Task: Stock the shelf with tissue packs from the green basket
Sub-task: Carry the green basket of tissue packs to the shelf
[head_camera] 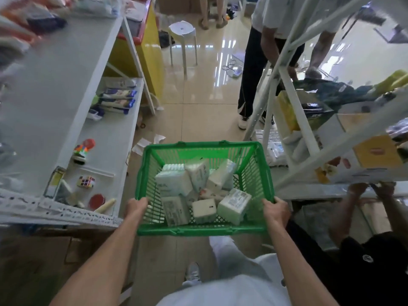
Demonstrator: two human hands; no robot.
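As hands (135, 206) (276, 209) grip its ends, the green basket (199, 231) lies crosswise.

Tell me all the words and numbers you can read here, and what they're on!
No text can be read for sure.
On the tissue packs in the green basket: printed labels, too blurred.
On the yellow box on the right shelf: a red label, too blurred.
On the blue-and-white packs on the left shelf: print too small.

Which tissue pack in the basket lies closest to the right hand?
The tissue pack showing a printed label on top, beside the right hand; all others lie further left or back.
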